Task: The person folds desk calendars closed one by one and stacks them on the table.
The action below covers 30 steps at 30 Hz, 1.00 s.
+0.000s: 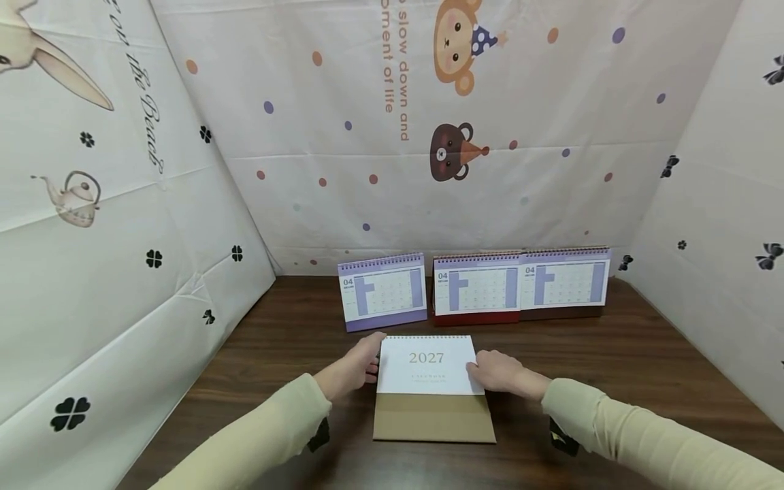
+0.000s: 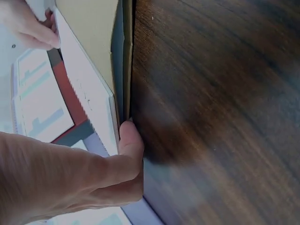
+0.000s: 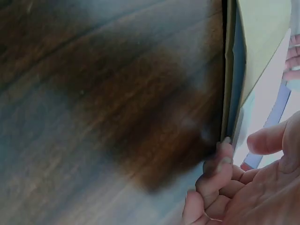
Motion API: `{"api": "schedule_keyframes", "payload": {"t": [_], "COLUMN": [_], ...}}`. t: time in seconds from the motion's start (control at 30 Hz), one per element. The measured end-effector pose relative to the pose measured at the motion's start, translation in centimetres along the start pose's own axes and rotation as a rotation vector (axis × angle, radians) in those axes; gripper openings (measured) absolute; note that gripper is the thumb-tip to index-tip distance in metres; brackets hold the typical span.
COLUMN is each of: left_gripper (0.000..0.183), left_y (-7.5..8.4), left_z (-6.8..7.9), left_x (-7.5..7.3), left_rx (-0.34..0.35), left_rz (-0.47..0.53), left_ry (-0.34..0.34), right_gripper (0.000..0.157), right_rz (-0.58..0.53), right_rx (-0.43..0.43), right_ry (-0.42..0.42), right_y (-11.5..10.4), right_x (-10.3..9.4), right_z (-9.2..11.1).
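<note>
A spiral-bound desk calendar lies low on the table, its white cover marked 2027 above a tan cardboard base. At its upper left corner, my left hand grips the side; in the left wrist view a fingertip presses at the edge of the cardboard. My right hand holds the opposite edge. Seen from the right wrist, the thumb lies over the white pages while curled fingers meet the side. A narrow gap shows between the cardboard layers in both wrist views.
Behind it stand three calendars showing 04: a purple-based one at left, a red-based one in the middle, and a dark-based one at right. Printed white cloth walls the dark wooden table at the back and sides.
</note>
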<state>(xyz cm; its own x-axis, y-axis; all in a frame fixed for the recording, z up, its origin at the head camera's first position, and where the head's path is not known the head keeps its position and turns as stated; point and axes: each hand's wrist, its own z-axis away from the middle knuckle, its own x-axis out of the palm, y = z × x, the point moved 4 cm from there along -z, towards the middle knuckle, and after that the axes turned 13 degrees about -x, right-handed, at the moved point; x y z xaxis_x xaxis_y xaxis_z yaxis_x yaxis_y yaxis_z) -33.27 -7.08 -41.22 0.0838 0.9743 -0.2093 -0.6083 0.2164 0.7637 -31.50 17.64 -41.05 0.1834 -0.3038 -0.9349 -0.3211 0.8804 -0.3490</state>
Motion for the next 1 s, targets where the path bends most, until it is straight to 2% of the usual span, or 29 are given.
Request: {"api": "schedule_keyframes", "payload": {"t": [0.1,0.23,0.37,0.6,0.8,1.0], "left_gripper": [0.061,0.061,0.054,0.042,0.045,0.053], "left_y": [-0.2,-0.4,-0.3,-0.2,0.0,0.2], "left_z": [-0.3,-0.7,-1.0,-0.8,-0.7,-0.6], "left_x": [-0.4,-0.6,-0.5,-0.7,-2.2,-4.5], "left_rx": [-0.031,-0.045,-0.042,-0.025,0.012,0.045], "left_rz": [0.094,0.154,0.17,0.158,0.131,0.129], "left_ry": [-0.015,-0.019,-0.022,-0.021,0.007,0.044], "right_gripper": [0.028,0.025,0.021,0.023,0.026,0.027], "right_rz": [-0.044,-0.102,-0.155,-0.183,-0.254,-0.327], "right_rx": [0.007,0.012,0.006,0.03,0.032,-0.007], "right_ry": [0.0,-0.002,0.003,-0.003,0.017,0.029], "right_y": [0.1,0.1,-0.2,-0.9,-2.6,-4.9], "right_x": [0.1,0.1,0.0,-0.1,-0.7,-0.8], "right_z": [0.0,0.0,0.1,0.2,-0.4,-1.7]}}
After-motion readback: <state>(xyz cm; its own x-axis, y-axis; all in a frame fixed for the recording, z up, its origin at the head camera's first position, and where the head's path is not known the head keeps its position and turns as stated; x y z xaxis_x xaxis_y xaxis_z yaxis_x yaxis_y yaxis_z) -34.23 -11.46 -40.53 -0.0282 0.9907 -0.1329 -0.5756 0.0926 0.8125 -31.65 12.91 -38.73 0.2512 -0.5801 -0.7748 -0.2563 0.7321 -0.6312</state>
